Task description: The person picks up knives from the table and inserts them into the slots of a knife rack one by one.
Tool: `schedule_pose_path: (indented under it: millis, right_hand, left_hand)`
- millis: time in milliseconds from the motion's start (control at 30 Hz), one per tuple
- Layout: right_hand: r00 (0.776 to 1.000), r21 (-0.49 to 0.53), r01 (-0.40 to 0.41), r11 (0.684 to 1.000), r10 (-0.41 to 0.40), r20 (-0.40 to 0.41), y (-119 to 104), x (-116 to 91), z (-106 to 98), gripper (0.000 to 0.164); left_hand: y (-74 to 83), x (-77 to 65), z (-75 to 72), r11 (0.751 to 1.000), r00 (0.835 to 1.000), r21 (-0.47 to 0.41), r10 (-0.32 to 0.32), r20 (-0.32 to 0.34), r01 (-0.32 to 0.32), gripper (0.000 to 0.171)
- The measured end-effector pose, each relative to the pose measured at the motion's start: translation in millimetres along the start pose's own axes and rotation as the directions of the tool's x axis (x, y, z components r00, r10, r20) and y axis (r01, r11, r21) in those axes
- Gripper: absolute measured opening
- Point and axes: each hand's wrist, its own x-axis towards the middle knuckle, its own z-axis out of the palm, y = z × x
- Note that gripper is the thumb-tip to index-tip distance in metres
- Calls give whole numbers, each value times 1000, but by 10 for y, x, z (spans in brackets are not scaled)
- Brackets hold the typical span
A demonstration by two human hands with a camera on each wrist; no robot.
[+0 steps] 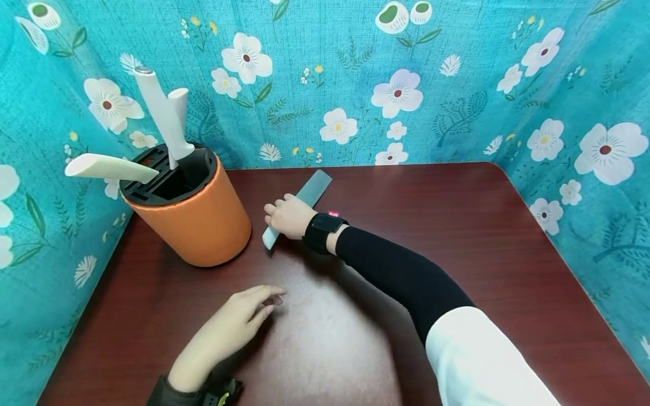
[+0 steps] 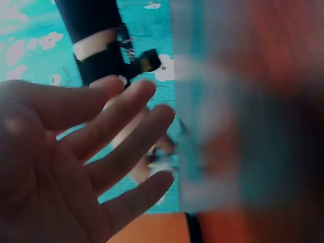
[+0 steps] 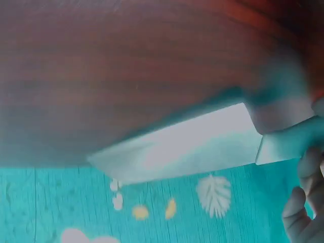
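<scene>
My right hand (image 1: 290,216) grips a kitchen knife by its pale handle (image 1: 270,237), just right of the orange knife block (image 1: 203,225). In the head view the blade (image 1: 315,187) points away towards the back of the table. The right wrist view shows the broad, shiny blade (image 3: 187,144) sideways, with curled fingers (image 3: 309,172) at the handle on the right edge. Over the front of the table, my left hand (image 1: 236,321) holds nothing, its fingers loosely bent. Its spread fingers also show in the left wrist view, where the left hand (image 2: 66,147) partly hides the right.
Several pale handles (image 1: 161,115) stick up from the block's black slotted top (image 1: 172,175), one leaning far left. Blue flowered cloth (image 1: 304,84) hangs behind and beside the dark red wooden table (image 1: 431,203).
</scene>
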Motion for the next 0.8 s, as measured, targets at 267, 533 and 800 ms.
schedule_pose_path:
  millis: [267, 533, 800]
  right_hand:
    - [947, 24, -113, 993, 115, -300, 198, -578, -597, 11]
    - [829, 301, -141, 943, 278, -485, 6, -1284, -1211, 18]
    - [812, 531, -39, 846, 337, -477, -461, -1648, -1372, 27]
  left_hand:
    - [5, 51, -96, 992, 964, 69, 120, -235, -107, 30]
    - [313, 76, -460, 970, 826, 132, 245, -508, -206, 54]
    - [749, 55, -543, 926, 693, 169, 366, -621, -338, 65]
